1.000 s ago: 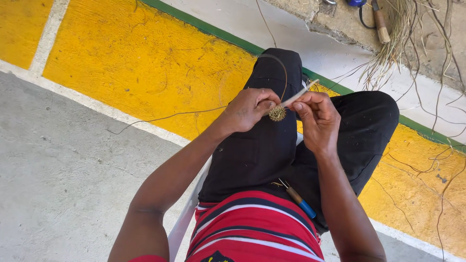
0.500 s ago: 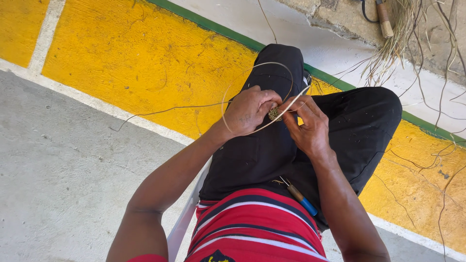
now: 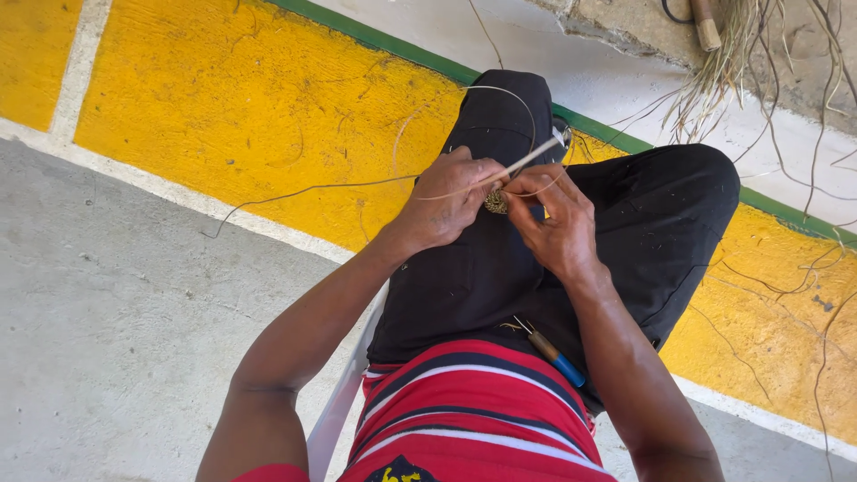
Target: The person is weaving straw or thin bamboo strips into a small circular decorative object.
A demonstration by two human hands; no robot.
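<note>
I sit with my knees in black trousers, both hands raised over my lap. My left hand (image 3: 449,200) pinches a small round coil of woven straw (image 3: 495,203) between thumb and fingers. My right hand (image 3: 552,219) grips a pale flat fibre strip (image 3: 527,161) that runs up and to the right from the coil. A thin fibre strand (image 3: 303,191) loops out from the coil and trails left over the yellow floor. A blue-handled awl (image 3: 553,354) lies on my lap by my right forearm.
The floor has a yellow painted band (image 3: 223,107), a green line (image 3: 402,49) and grey concrete (image 3: 107,321). A bundle of dry straw (image 3: 728,71) lies at the top right. A white chair edge (image 3: 335,411) shows under me.
The hands have drawn closer together over the coil, and the loose strand has been pulled into a wider loop above my left knee.
</note>
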